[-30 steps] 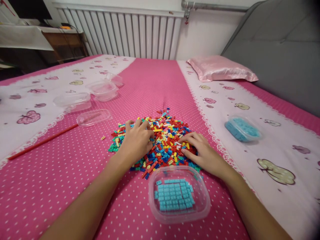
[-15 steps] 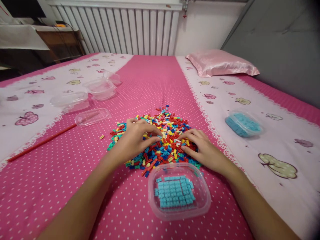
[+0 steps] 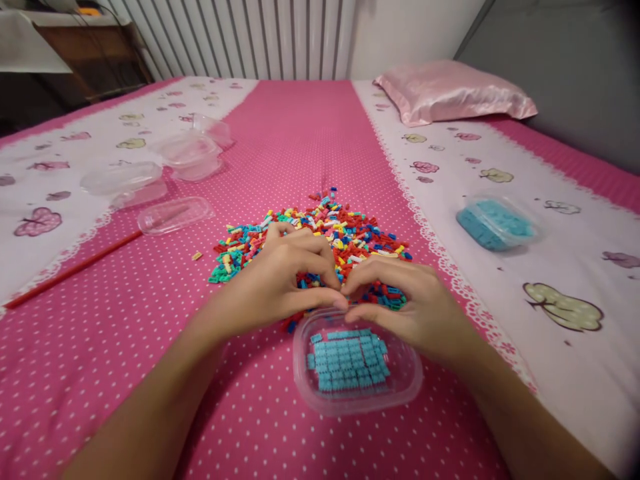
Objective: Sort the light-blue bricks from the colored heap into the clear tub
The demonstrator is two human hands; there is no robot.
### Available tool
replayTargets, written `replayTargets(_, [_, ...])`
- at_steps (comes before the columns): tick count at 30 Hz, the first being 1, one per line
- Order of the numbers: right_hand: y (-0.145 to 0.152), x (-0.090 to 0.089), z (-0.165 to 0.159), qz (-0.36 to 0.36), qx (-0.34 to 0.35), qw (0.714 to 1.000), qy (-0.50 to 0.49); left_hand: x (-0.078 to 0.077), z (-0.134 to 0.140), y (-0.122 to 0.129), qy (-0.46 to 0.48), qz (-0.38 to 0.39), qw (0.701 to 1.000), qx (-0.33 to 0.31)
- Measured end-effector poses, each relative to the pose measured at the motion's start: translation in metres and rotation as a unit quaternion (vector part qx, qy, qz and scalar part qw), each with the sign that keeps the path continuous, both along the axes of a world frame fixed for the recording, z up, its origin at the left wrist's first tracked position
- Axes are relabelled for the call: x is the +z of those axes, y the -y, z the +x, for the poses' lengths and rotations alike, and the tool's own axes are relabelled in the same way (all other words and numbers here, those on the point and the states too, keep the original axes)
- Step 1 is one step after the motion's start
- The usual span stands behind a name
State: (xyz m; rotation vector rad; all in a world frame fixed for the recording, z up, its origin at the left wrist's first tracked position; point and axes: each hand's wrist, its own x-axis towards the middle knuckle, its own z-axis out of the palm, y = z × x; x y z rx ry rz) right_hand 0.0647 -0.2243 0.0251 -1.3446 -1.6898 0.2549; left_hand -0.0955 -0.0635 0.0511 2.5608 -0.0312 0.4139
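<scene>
My left hand (image 3: 293,277) and my right hand (image 3: 417,303) meet just above the back rim of a clear plastic tub (image 3: 357,405). Thumb and fingertips are pinched together on each hand; whatever lies between them is too small and hidden to make out. Inside the tub, light-blue toy building bricks (image 3: 350,363) lie in neat rows, with a few small ones at the edges. Behind the hands spreads a heap of small mixed-colour building bricks (image 3: 363,233), partly covered by my fingers.
A lidded tub of blue bricks (image 3: 495,223) stands at right. Clear tubs (image 3: 187,150) and a loose lid (image 3: 175,215) lie at left, beside a thin red stick (image 3: 75,270). One pale brick (image 3: 197,256) sits apart from the heap. A pink pillow (image 3: 455,90) rests at the back.
Both hands have come off the heap toward me and together, fingertips now meeting above the tub's back rim. The view has tilted slightly downward.
</scene>
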Motion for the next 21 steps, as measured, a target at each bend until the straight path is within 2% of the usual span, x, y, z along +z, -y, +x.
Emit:
replayTargets(3, [0.000, 0.001, -0.006, -0.010, -0.035, 0.999, -0.014, 0.003, 0.001, 0.003, -0.003, -0.016, 1.000, 0.017])
replayTargets(5, [0.001, 0.002, -0.005, -0.020, -0.048, 0.998, -0.017, 0.010, -0.008, 0.010, -0.009, 0.006, 0.999, 0.049])
replayTargets(8, [0.004, 0.005, -0.002, -0.039, -0.051, 0.998, 0.015, 0.020, -0.037, 0.035, -0.018, 0.094, 0.988, 0.123])
replayTargets(10, [0.008, 0.006, -0.002, -0.039, -0.043, 0.997, 0.050, 0.020, -0.061, 0.059, -0.011, 0.161, 0.970, 0.184])
replayTargets(13, [0.016, 0.010, -0.008, -0.034, -0.032, 0.994, 0.098, 0.012, -0.083, 0.095, -0.020, 0.259, 0.951, 0.170])
replayTargets(15, [0.022, 0.014, -0.012, -0.045, -0.036, 0.992, 0.108, 0.004, -0.082, 0.110, 0.005, 0.272, 0.947, 0.167])
replayTargets(17, [0.026, 0.017, -0.015, -0.078, -0.047, 0.990, 0.109, -0.001, -0.075, 0.117, 0.005, 0.283, 0.943, 0.173])
replayTargets(21, [0.030, 0.019, -0.013, -0.168, -0.044, 0.979, 0.111, -0.003, -0.062, 0.115, -0.017, 0.287, 0.944, 0.163])
